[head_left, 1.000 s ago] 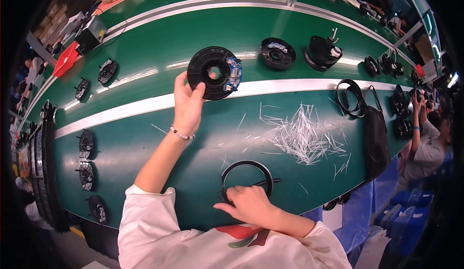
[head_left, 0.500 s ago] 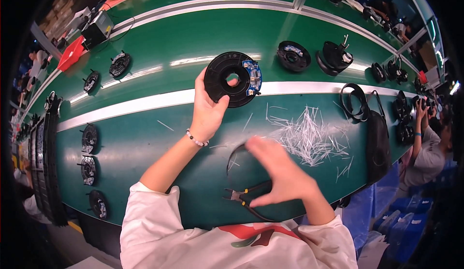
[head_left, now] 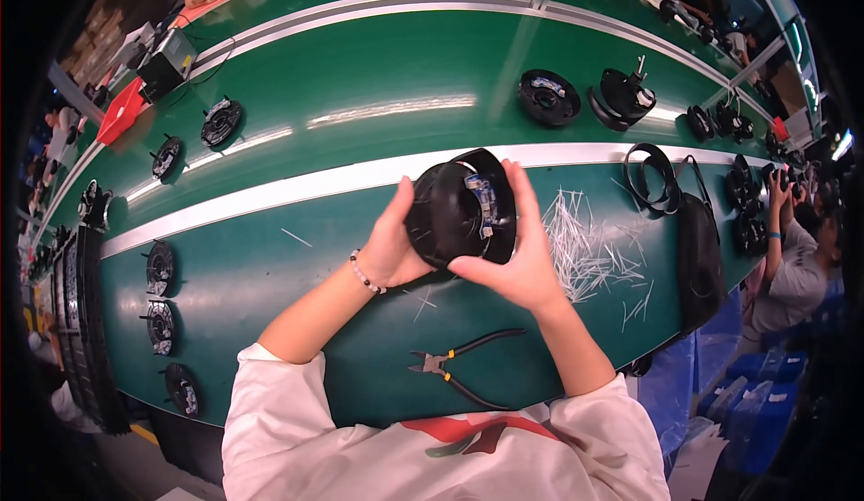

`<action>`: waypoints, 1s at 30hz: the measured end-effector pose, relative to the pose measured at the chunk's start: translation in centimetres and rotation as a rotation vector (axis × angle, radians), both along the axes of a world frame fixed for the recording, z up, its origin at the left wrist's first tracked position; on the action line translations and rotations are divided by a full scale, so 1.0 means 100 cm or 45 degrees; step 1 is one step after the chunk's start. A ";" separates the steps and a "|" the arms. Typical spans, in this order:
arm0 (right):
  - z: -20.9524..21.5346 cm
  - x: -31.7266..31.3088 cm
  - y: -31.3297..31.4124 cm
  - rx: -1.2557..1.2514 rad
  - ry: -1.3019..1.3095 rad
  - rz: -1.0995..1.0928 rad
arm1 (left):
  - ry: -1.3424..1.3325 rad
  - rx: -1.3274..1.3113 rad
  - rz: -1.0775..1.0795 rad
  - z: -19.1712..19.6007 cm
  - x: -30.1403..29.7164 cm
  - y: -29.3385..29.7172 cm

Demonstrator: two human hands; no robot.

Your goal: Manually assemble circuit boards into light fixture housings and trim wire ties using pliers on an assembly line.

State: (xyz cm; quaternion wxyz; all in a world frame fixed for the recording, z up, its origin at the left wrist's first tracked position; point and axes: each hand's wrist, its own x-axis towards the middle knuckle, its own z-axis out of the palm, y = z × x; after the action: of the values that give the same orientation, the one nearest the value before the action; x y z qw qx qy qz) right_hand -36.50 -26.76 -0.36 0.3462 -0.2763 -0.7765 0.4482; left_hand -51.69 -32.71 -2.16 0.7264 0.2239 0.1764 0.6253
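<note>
Between my two hands, above the bench's near part, is a round black plastic housing (head_left: 443, 217) with a small blue circuit board (head_left: 483, 204) showing on its right side. A curved black rim (head_left: 501, 197) stands up around that side; I cannot tell whether it is a separate ring. My left hand (head_left: 392, 244) grips the housing's left edge. My right hand (head_left: 522, 262) wraps the right side, its thumb across the near edge and fingers behind. Diagonal cutters (head_left: 441, 363) with black-and-yellow handles lie on the bench below, jaws pointing left, touched by neither hand.
White plastic strips (head_left: 580, 253) lie heaped on the right, near black bands (head_left: 654, 180) and a black pouch-like object (head_left: 700, 262). Round black parts (head_left: 160, 328) line the left side. Farther back are more housings (head_left: 549, 98) and a red tray (head_left: 120, 112). Other people work around the benches.
The disc in my left hand has come nearer and tilted. My right hand, blurred above the cutters before, has moved up and closed on its right side, where a black rim now shows.
</note>
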 end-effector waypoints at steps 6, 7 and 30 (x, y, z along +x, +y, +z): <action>0.001 -0.013 -0.010 -0.043 -0.022 0.045 | -0.175 -0.160 0.031 -0.001 -0.013 0.000; 0.001 -0.014 -0.011 -0.045 -0.021 0.048 | -0.175 -0.162 0.034 -0.002 -0.014 -0.001; 0.011 -0.067 -0.036 0.542 -0.424 -0.037 | -0.155 0.018 -0.039 -0.018 -0.051 -0.028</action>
State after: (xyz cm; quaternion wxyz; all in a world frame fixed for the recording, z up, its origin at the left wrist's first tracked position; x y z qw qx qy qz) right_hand -43.22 -30.40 0.79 0.2704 -0.2781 -0.8955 0.2182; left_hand -56.78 -35.53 -3.93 0.7436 0.1933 0.1239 0.6279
